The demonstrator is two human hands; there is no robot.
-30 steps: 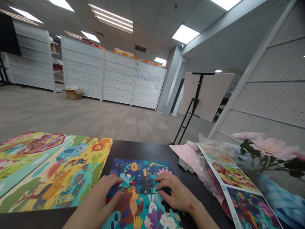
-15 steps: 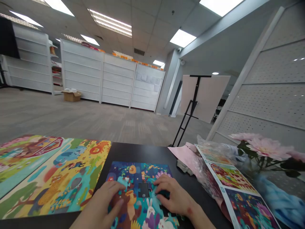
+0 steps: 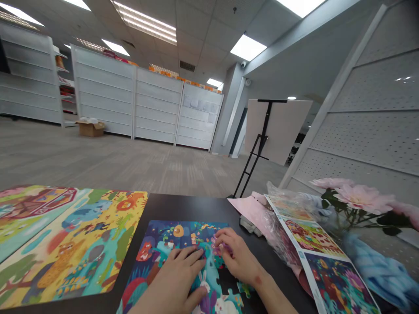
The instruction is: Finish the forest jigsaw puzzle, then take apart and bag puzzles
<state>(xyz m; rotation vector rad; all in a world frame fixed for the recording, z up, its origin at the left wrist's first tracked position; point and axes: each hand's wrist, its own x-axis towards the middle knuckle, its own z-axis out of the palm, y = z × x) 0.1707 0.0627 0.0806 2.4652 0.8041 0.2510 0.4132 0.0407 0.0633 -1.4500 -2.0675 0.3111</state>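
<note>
On the dark table lies a jigsaw puzzle [image 3: 153,235] with a dark blue animal scene. My left hand [image 3: 180,272] lies over its middle, palm down, fingers extended and close to the surface; it covers the area beneath. My right hand [image 3: 240,257] rests at the puzzle's right side, fingers bent with a gap between thumb and forefinger, and a purple part of the picture shows between them. I see no loose piece in either hand. A dark gap [image 3: 225,279] lies in the puzzle below the right hand, with a green puzzle piece [image 3: 245,288] beside it.
Two colourful picture boards, one yellow [image 3: 88,235], lie at the left. A printed picture sheet [image 3: 327,266], crumpled clear plastic [image 3: 278,235] and pink paper [image 3: 250,207] are at the right, near pink flowers [image 3: 363,198] and a blue checked cloth [image 3: 386,272].
My left hand has moved right, from the puzzle's left side onto its middle, over the square gap seen before. My right hand has shifted slightly up. The view has turned slightly.
</note>
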